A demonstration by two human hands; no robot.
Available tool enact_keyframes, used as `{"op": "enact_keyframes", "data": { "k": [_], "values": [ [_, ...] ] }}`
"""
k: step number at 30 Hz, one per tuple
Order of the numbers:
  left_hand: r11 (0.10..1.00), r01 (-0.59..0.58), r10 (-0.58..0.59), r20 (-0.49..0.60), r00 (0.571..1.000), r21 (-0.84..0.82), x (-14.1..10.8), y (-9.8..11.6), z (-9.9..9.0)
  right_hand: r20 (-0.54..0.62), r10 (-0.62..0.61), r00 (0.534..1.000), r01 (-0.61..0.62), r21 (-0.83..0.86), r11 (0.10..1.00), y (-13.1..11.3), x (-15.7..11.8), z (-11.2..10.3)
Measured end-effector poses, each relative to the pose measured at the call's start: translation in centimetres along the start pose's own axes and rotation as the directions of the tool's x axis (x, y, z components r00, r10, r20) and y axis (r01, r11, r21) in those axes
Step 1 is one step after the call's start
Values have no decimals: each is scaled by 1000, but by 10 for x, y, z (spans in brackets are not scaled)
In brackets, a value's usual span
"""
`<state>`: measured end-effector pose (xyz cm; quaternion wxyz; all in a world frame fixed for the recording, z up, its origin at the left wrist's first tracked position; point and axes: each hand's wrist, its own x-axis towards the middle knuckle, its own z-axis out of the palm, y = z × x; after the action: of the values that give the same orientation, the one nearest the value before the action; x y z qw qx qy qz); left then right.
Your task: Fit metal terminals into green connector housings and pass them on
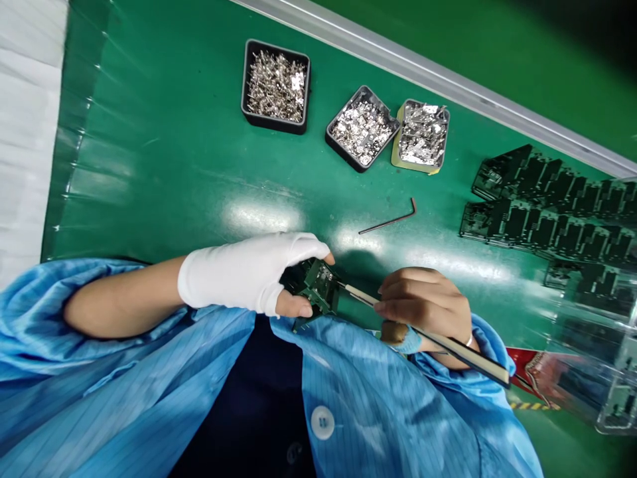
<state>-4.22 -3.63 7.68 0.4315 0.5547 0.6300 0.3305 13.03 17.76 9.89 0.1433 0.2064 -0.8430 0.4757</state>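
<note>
My left hand (259,273), in a white glove that leaves the fingertips bare, is closed around a small green circuit board assembly (321,285). Thumb and fingers grip it from the left, just in front of my body. In my bare right hand (425,305) is a long, slim cream-and-black tool that looks like tweezers (478,362). Its thin tip points left and meets the right side of the board, though I cannot tell whether it pinches a part. A blue wrap circles one right finger. Beyond my hands, an L-shaped hex key (388,224) lies on the green mat.
At the back stand a black box of small metal pins (276,86), a tilted black box of metal pieces (362,129) and another box of metal parts (423,136). Rows of circuit boards (542,226) stand on the right, near a clear plastic tray (614,415).
</note>
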Motion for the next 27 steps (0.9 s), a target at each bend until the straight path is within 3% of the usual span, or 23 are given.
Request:
{"op": "enact_keyframes", "data": {
  "k": [5,10,13,19,27],
  "values": [
    [1000,-8,8,25,1000,11,0,1,3,-11,40,999,-39,117,992,3,2,1],
    [1000,-8,7,54,999,20,1,2,7,37,148,988,-153,206,967,3,1,2],
    [999,-16,13,65,998,39,1,4,7,-3,207,978,-199,247,948,1,4,5],
    [999,5,-9,82,997,48,1,5,8,-36,401,915,-372,305,877,2,6,8],
    [1000,5,-5,39,999,-5,-1,5,4,-136,488,862,-391,434,812,7,-5,11]
  ]
}}
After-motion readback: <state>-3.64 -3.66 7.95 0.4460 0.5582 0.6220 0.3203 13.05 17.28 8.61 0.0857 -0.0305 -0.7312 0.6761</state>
